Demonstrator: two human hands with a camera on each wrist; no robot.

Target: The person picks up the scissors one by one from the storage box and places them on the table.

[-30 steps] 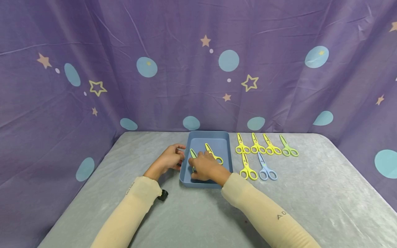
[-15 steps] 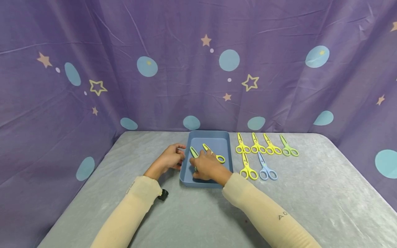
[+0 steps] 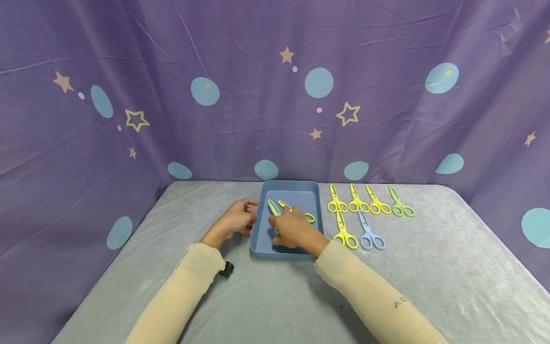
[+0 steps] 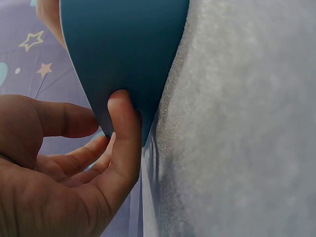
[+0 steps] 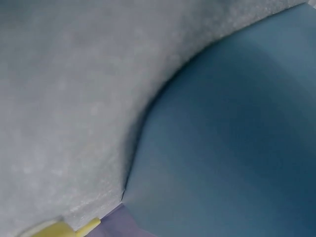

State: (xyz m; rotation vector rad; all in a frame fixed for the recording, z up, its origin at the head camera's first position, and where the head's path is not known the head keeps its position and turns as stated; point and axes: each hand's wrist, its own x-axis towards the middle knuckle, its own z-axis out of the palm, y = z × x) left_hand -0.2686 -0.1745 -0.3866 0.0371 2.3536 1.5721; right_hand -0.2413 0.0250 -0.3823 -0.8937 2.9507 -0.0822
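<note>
My left hand [image 3: 235, 219] is beside the left wall of the blue tray [image 3: 254, 243]. In the left wrist view one fingertip of the left hand [image 4: 64, 192] touches the outer tray wall [image 4: 123, 49], its other fingers loosely bent near the rim. Inside the tray, my right hand [image 3: 292, 228] holds green scissors [image 3: 273, 207], blades pointing away; its fingers mostly cover the handles. Yellow scissors [image 3: 309, 218] lie partly hidden beneath or beside that hand. The right wrist view shows the tray's outer wall [image 5: 222, 148] but not the hand.
Right of the tray, yellow scissors [image 3: 337, 206] stand first in a back row of several pairs, ending with another green pair [image 3: 401, 208]. In front lie yellow scissors [image 3: 343, 236] and blue scissors [image 3: 369, 238]. A purple curtain [image 3: 232, 143] hangs behind the grey table [image 3: 266, 301].
My right hand has shifted slightly right and away with the green scissors. The yellow scissors in the tray have slid and turned, handles further right. The left hand stays put.
</note>
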